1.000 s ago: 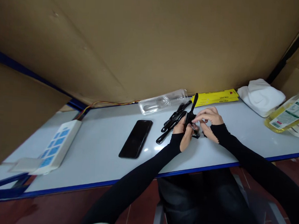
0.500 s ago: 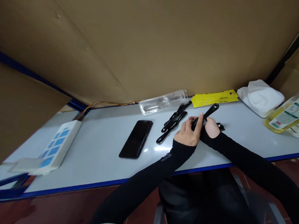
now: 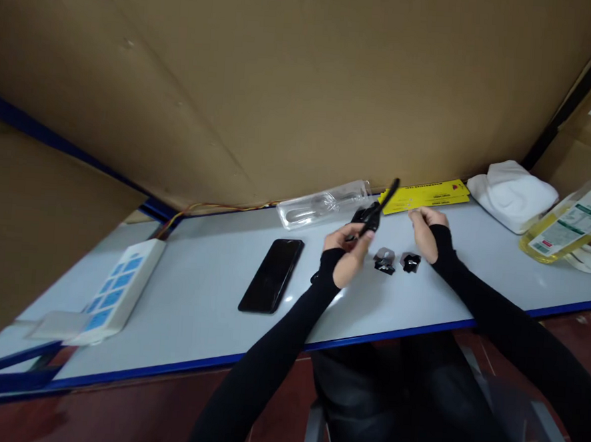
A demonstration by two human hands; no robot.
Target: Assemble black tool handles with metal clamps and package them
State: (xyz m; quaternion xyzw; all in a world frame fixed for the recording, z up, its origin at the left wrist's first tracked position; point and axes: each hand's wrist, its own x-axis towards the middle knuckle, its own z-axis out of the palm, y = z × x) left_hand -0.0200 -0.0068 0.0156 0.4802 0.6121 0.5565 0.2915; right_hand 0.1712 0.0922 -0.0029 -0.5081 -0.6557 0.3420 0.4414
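My left hand (image 3: 346,254) is closed around a black long-handled tool (image 3: 387,198), its thin end pointing up and away and its wider part at the fingers. Behind that hand lie other black tools (image 3: 360,213), mostly covered by it. To the right, my right hand (image 3: 425,234) is raised near the yellow cards (image 3: 427,196), with its fingers curled together. Whether it holds something is too small to make out. Between the hands, two small shiny black-and-clear scraps, one on the left (image 3: 384,261) and one on the right (image 3: 411,262), lie on the table.
A black phone (image 3: 271,275) lies left of the hands. Along the cardboard wall sits a clear plastic blister tray (image 3: 301,211). A white cloth bundle (image 3: 513,194) and a bottle of yellow liquid (image 3: 565,227) stand at the right; a power strip (image 3: 121,290) lies far left.
My hands, together on the black tool before, are now apart. The left moved left with the tool; the right moved slightly right and away from me. Both scraps now show fully.
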